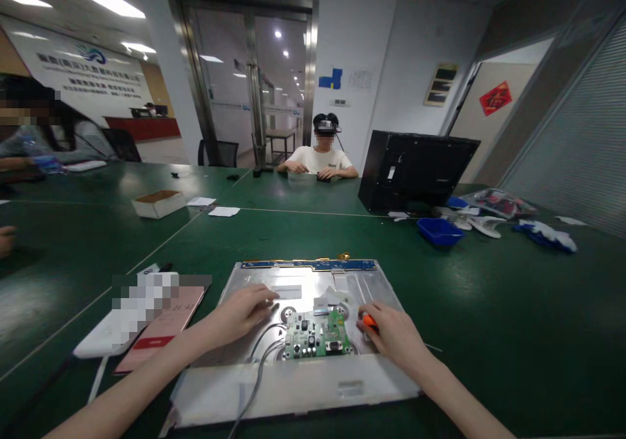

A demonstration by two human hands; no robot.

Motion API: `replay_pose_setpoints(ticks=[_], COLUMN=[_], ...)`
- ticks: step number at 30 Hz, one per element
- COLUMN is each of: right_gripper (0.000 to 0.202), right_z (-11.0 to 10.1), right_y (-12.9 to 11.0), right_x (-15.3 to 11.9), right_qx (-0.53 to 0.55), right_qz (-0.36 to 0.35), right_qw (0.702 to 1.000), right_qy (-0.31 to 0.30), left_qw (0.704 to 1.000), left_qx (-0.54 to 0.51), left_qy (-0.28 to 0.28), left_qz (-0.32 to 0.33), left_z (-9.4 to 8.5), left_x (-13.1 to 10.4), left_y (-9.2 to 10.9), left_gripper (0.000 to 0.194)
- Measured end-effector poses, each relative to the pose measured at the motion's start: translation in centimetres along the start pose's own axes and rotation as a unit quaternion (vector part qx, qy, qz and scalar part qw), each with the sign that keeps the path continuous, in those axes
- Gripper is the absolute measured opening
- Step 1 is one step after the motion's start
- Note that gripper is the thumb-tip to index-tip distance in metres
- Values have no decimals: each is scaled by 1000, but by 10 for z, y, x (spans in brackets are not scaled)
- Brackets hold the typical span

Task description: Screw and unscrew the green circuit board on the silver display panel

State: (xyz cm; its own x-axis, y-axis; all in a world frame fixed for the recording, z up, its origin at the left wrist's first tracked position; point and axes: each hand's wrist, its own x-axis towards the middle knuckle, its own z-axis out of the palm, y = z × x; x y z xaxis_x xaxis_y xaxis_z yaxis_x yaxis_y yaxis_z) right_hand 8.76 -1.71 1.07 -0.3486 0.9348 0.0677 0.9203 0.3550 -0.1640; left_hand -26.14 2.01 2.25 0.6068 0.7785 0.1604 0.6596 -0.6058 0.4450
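A flat metal panel (362, 377) lies in front of me, with a green circuit board (317, 333) on its middle and a narrow blue board (308, 265) along its far edge. Grey cables (261, 367) run from the green board's left side towards me. My left hand (249, 308) rests over the panel's left part, fingers apart and holding nothing. On the right, my right hand (391, 331) is closed around an orange-handled tool (370, 322), beside the green board; a thin shaft shows past the hand's right side.
Left of the panel lie a white device (98, 334) and a pink phone-like item (163, 331). Farther off are an open box (159, 204), a black monitor (415, 171), a blue tray (440, 231) and gloves (548, 235). People sit across the table and at the left.
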Motion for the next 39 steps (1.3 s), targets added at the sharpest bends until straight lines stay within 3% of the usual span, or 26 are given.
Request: replay_pose_setpoints(ticks=[8, 16, 22, 29, 39], right_gripper=[11, 22, 17, 13, 12], right_z=[-3, -6, -6, -8, -18], right_y=[12, 10, 4, -1, -14], right_x=[22, 50, 54, 55, 61], right_qx=[49, 55, 34, 7, 7], right_qz=[-47, -72, -81, -73, -87], right_qw=[998, 996, 996, 997, 996], right_qy=[-11, -13, -30, -37, -32], left_qw=[1000, 999, 998, 995, 996], left_qx=[-24, -45, -51, -88, -61], left_qy=[15, 26, 33, -39, -52], left_qz=[4, 14, -9, 20, 27], left_z=[13, 22, 17, 4, 19], left_x=[9, 11, 6, -9, -8], left_y=[-2, -3, 6, 29, 30], left_gripper=[21, 17, 12, 14, 19])
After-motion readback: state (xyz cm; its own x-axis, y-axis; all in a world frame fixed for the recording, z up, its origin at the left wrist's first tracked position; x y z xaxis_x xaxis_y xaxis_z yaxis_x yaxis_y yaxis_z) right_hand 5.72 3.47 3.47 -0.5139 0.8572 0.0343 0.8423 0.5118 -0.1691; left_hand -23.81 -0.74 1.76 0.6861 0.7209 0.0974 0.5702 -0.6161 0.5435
